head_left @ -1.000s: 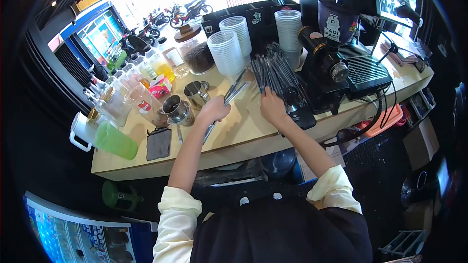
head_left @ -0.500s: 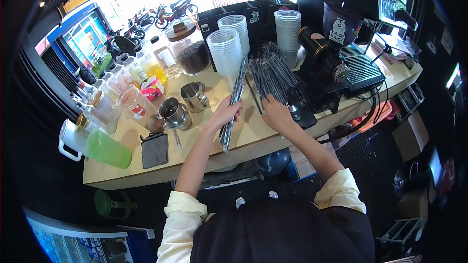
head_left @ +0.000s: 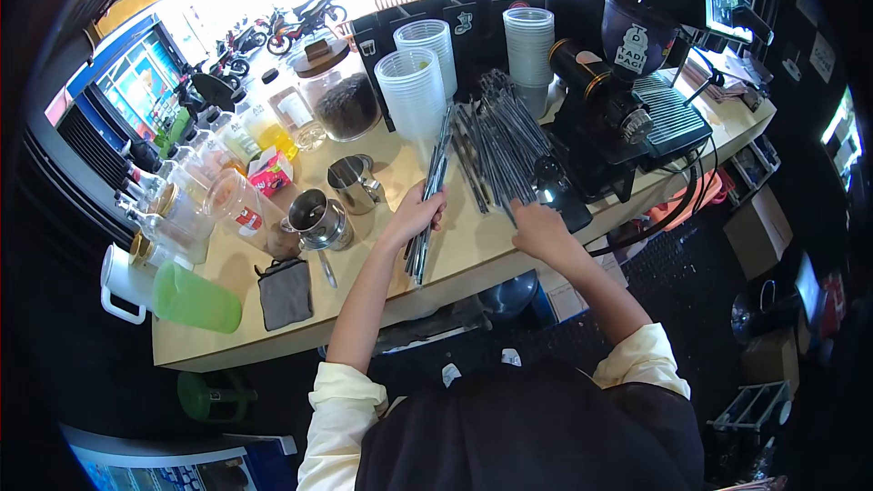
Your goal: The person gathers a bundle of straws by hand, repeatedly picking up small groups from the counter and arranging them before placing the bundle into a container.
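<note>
My left hand (head_left: 417,218) is closed around an upright-leaning bundle of wrapped black straws (head_left: 435,164), which sticks out above and below the fist. To its right, a loose pile of the same straws (head_left: 509,141) lies fanned on the counter. At the pile's near end is my right hand (head_left: 546,233), its fingers bent and pinched at the straw ends; how many straws they grip is hidden. A few straws lie slightly apart along the pile's left side. Beside the pile's near right end is a small black device (head_left: 562,195) with a shiny top.
Stacks of clear plastic cups (head_left: 409,86) stand behind the straws. A coffee grinder (head_left: 627,64) is at right. Leftward are a steel pitcher (head_left: 353,186), a metal cup (head_left: 318,223), a grey pouch (head_left: 285,295), a green jug (head_left: 195,298) and several bottles. The counter's front edge (head_left: 455,277) runs below my hands.
My right hand has moved right and slightly toward me along the pile's near end. More straws now lie at the pile's left side. My left hand still holds its bundle. The view has shifted slightly.
</note>
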Tool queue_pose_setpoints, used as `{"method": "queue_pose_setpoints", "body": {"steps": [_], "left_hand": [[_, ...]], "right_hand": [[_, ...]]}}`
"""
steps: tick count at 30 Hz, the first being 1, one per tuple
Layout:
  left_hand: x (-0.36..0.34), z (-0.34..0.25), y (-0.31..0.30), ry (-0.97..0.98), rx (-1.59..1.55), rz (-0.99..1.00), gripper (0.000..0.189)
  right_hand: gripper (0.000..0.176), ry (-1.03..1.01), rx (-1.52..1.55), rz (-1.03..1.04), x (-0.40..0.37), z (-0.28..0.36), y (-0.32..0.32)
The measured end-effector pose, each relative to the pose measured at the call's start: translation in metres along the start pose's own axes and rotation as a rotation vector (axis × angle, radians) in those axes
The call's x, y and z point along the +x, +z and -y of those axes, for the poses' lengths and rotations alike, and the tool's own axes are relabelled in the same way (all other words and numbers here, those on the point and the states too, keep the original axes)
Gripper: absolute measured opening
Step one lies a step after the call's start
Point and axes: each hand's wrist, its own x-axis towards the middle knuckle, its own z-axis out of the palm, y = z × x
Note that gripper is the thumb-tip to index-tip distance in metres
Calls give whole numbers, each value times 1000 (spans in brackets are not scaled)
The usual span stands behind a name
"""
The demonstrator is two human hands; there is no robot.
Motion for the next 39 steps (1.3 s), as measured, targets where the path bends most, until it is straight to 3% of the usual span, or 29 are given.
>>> {"method": "queue_pose_setpoints", "body": {"steps": [10, 13, 16, 18, 25, 27, 30, 37, 39], "left_hand": [[2, 7, -1, 18, 8, 15, 14], [1, 11, -4, 27, 3, -3, 16], [0, 13, -2, 32, 14, -16, 17], [-1, 14, 0, 26, 5, -19, 17], [-5, 9, -3, 7, -22, -9, 18], [-8, 8, -6, 10, -5, -7, 18], [-13, 8, -8, 24, 5, -10, 18], [-21, 7, -11, 62, -20, 1, 18], [-24, 7, -11, 60, -12, -4, 18]], "right_hand": [[23, 28, 62, -180, 35, 5, 24], [25, -45, 90, -224, 33, 8, 15], [31, -15, 63, -243, 28, 8, 7], [44, -11, 55, -379, 30, 3, 13], [70, 108, -42, -408, 65, 23, 21], [84, 139, -87, -317, 76, 31, 23], [89, 171, -134, -384, 100, 36, 34], [88, 287, -192, -231, 130, 45, 34], [78, 284, -262, -256, 136, 45, 41]]}}
